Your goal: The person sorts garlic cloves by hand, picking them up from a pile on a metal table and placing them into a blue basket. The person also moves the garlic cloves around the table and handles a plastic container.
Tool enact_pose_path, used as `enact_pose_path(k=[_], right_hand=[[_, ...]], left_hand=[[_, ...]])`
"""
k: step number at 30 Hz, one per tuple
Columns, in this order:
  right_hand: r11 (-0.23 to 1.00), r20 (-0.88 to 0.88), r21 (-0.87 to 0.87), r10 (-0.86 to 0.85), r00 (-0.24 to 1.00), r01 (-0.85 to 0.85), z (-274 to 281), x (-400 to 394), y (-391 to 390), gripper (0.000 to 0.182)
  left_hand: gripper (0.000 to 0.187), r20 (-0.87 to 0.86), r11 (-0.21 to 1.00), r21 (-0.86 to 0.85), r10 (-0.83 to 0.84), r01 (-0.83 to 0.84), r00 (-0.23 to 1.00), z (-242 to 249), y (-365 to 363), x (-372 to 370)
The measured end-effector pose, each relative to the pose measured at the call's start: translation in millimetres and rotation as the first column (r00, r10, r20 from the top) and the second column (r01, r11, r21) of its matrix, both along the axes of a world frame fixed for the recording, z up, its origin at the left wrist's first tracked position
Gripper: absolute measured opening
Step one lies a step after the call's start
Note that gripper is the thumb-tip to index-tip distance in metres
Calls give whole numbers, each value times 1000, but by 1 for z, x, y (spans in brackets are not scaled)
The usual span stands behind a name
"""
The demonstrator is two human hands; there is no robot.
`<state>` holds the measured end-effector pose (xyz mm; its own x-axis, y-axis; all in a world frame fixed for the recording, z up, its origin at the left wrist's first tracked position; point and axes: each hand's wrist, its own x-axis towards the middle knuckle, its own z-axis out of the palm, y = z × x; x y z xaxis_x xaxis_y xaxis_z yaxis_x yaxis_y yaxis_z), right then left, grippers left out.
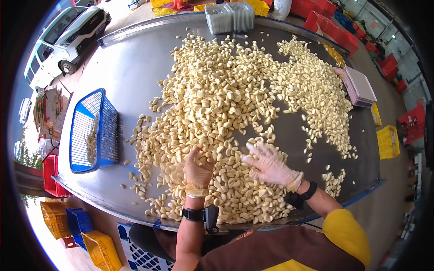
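Note:
A large heap of pale peeled cloves point(212, 95) covers the middle of the metal table point(131, 58). My left hand point(199, 168), in a thin translucent glove, rests in the near part of the heap, thumb and fingers apart, with cloves around and beneath it. To its right, my right hand point(266, 163), gloved too and slightly blurred, has its fingers spread over the cloves. A second, flatter spread of cloves point(312, 81) lies at the right. On the left stands a blue basket point(107, 135) with some cloves inside.
Clear plastic trays point(229, 19) are stacked at the far edge. A white-topped scale point(360, 86) sits at the right edge. Yellow crates point(100, 248) stand on the floor at lower left, red crates point(332, 32) at upper right. A white vehicle point(63, 38) is parked at upper left.

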<state>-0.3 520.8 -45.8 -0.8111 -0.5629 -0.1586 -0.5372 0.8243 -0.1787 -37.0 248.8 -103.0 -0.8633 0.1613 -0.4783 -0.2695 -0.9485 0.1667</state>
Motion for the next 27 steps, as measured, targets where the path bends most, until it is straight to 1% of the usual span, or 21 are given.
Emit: enact_pose_path(k=[1, 3, 4, 5, 6, 7, 9, 10, 11, 12, 13, 14, 16, 17, 19, 20, 21, 23, 24, 26, 27], right_hand=[[990, 250, -143, 57, 966, -21, -5, 17, -10, 61], [948, 230, 30, 302, 925, -317, 19, 45, -25, 55], [948, 239, 29, 302, 923, -318, 18, 42, -22, 55], [914, 412, -68, 390, 823, -399, 17, 32, -15, 51], [874, 556, -179, 470, 686, -452, 14, 22, -9, 48], [877, 633, -417, 470, 616, -240, 7, 8, -4, 38], [878, 588, -475, 263, 765, 64, 11, -3, 10, 32], [781, 520, -581, 141, 843, 228, 6, -14, 9, 26], [638, 466, -681, -1, 885, 360, -2, -26, 8, 22], [741, 251, -611, -154, 956, 280, -6, -42, 7, 21], [830, -1, -510, -263, 965, 226, -11, -58, 6, 21], [828, 2, -514, -259, 966, 223, -18, -68, 0, 21], [891, -306, -423, -315, 898, 168, -36, -86, -15, 12], [887, -306, -432, -312, 899, 161, -53, -95, -22, 12], [959, -550, -82, -270, 790, 271, -79, -108, -37, 13], [951, -484, -53, -290, 826, 304, -81, -111, -35, 13], [932, -475, -14, -326, 817, 363, -83, -113, -35, 12], [936, -590, -142, -341, 732, 322, -91, -109, -31, 10], [938, -589, -141, -337, 735, 317, -90, -105, -28, 10], [906, -451, -313, -406, 795, 285, -77, -93, -30, 10], [908, -454, -316, -399, 796, 274, -64, -86, -34, 10]], left_hand=[[21, 5, 1000, -4, -23, 23, 1000, -2, 1, 0], [21, 48, 999, -28, -19, 20, 999, 3, 3, 1], [21, 14, 999, -21, -41, 41, 999, 5, 4, 2], [21, -18, 998, -13, -61, 61, 998, 6, 5, 3], [22, 16, 998, -38, -40, 40, 999, 2, 6, 3], [22, 17, 998, -39, -41, 42, 999, 2, 6, 4], [22, 4, 997, -39, -59, 59, 998, 5, 7, 4], [22, 2, 998, -39, -55, 55, 998, 3, 7, 3], [22, -5, 998, -29, -62, 62, 998, -2, 7, 2], [22, -10, 997, -18, -70, 70, 998, -5, 7, 3], [22, -7, 998, -21, -65, 65, 998, -5, 9, 5], [22, 1, 993, -13, -119, 119, 993, -4, 12, 5], [22, -13, 984, -9, -176, 176, 984, -5, 7, 3], [23, -42, 971, 28, -235, 236, 971, -12, 11, 5], [24, -70, 967, 14, -253, 254, 965, -10, 10, 6], [25, -77, 969, -1, -248, 249, 966, -9, 11, 7], [26, -82, 968, -12, -250, 250, 965, -8, 12, 7], [27, -71, 962, 10, -272, 274, 960, -6, 16, 9], [27, -52, 960, -3, -280, 281, 958, -5, 18, 11], [27, -36, 953, -44, -302, 301, 953, -5, 22, 13], [29, 20, 940, -79, -330, 331, 944, 0, 23, 12]])
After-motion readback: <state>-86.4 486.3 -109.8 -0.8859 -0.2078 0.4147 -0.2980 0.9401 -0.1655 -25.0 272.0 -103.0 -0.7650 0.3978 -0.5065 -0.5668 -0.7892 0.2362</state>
